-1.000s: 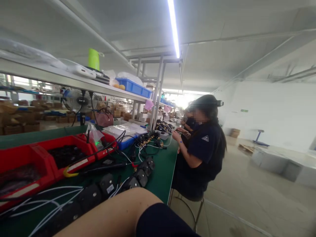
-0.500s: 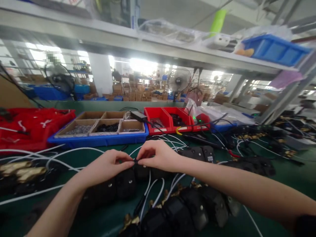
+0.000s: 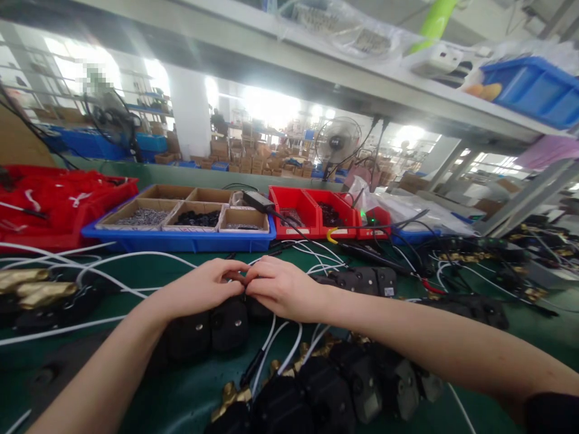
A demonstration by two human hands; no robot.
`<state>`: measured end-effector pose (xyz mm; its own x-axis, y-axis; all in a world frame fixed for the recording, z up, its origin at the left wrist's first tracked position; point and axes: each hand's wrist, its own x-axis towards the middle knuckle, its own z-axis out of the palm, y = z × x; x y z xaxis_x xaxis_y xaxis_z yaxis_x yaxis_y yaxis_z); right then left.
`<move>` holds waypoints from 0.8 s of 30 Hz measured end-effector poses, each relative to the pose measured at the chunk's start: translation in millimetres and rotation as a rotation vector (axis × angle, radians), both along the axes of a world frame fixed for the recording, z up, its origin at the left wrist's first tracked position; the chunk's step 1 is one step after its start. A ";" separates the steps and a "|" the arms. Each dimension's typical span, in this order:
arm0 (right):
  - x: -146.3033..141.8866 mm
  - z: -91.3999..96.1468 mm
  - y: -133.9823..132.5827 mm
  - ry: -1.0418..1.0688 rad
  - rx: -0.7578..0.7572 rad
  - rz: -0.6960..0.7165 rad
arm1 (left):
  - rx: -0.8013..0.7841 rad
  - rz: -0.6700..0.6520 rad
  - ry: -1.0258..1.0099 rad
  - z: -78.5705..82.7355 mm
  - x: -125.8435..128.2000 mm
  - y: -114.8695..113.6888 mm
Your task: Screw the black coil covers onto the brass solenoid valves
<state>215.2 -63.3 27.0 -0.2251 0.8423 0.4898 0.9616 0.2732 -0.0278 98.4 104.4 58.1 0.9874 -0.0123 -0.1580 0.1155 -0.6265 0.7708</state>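
My left hand [image 3: 205,290] and my right hand [image 3: 286,290] meet above a row of black housings [image 3: 230,325]. Thumbs and fingertips are pinched together where the hands touch. A tiny dark piece seems to be between them, but the fingers cover most of it. Below my right hand, white cables [image 3: 296,346] run down to a second row of black housings [image 3: 325,392], which have brass fittings [image 3: 233,395] on their far side. More black housings [image 3: 362,280] stand behind my right wrist.
Beyond the hands sit a blue tray [image 3: 181,242] of cardboard boxes with small parts, and red bins [image 3: 296,231]. A heaped red bin [image 3: 81,223] and brass valves [image 3: 47,295] are at left. A black tool [image 3: 371,253] lies behind my right forearm. A shelf [image 3: 316,66] crosses overhead.
My fingers have drawn closer together and now cover more of the small dark piece. The camera view has tilted, so the tray and bins sit slightly higher.
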 end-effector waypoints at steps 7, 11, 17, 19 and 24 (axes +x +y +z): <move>2.2 5.8 -1.1 0.041 -0.066 -0.024 | -0.013 -0.016 0.037 0.3 -1.7 3.7; 2.5 7.8 -1.7 0.041 -0.090 -0.046 | -0.004 -0.011 0.064 0.9 5.3 5.0; 0.8 14.6 0.6 -0.014 -0.158 -0.092 | 0.024 -0.068 0.116 3.0 15.3 7.1; -0.7 21.3 1.8 -0.055 -0.202 -0.098 | 0.003 -0.052 0.115 1.7 15.1 9.4; -6.4 41.1 6.6 -0.151 -0.353 -0.088 | -0.076 -0.024 0.140 -3.4 13.2 11.1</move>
<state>208.9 -56.7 68.1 -0.1921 0.9723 0.1332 0.9813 0.1886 0.0386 111.6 115.6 54.7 0.9550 -0.0524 -0.2919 0.2112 -0.5705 0.7937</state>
